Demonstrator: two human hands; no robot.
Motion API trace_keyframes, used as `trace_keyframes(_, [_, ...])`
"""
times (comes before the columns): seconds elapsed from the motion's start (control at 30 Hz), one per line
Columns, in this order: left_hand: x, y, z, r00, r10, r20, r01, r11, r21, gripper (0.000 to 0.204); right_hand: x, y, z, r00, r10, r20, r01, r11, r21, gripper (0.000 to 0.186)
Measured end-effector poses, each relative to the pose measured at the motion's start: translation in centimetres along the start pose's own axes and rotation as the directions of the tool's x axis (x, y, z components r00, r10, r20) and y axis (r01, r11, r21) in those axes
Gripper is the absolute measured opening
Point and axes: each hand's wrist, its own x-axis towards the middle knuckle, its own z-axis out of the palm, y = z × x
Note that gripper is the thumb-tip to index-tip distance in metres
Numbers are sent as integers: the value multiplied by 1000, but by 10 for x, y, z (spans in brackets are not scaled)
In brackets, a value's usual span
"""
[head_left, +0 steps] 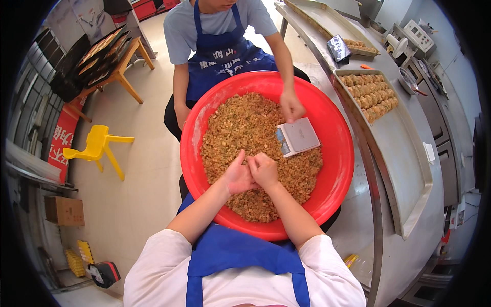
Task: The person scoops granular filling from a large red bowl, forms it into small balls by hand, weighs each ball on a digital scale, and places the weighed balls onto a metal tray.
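My left hand [239, 175] is cupped palm up above a crumbly brown mixture [230, 135], its thumb raised. My right hand [263, 170] is closed against the left palm; whatever lies between them is hidden. Both are over the large red plastic tub [337, 169]. A small silver scale [300, 137] rests in the mixture at the upper right of the tub, and a co-worker's hand [291, 106] reaches down to its upper edge, fingers curled.
The co-worker [220, 46] sits opposite. At right, a steel table [414, 199] bears a tray of shaped pieces [371, 97], a phone [338, 48] and a bowl [409, 82]. At left are a yellow stool [97, 142], stacked dark trays [97, 61] and a cardboard box [64, 210].
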Motion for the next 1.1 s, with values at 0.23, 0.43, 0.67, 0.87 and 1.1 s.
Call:
trace_keyframes(0.23, [10, 3, -19, 968, 213, 135, -206, 976, -68, 64, 5, -44, 2, 955, -189, -229, 189, 982, -19, 15])
trace_keyframes(0.43, [16, 5, -33, 920, 227, -319, -282, 949, -138, 45, -7, -33, 3, 953, -303, -8, 303, 953, 18, 11])
trace_keyframes(0.67, [14, 11, -18, 825, 262, -500, -284, 958, 34, 41, 0, -36, -5, 991, -87, -98, 102, 981, 165, 7])
trace_keyframes(0.87, [21, 3, -34, 956, 156, -247, -173, 984, -48, 69, 1, -11, 6, 985, -23, -170, 28, 999, 22, 18])
trace_keyframes(1.1, [1, -1, -9, 1000, 17, 11, -17, 998, 54, 85, 8, -25, -4, 983, 4, -185, 24, 988, 151, 21])
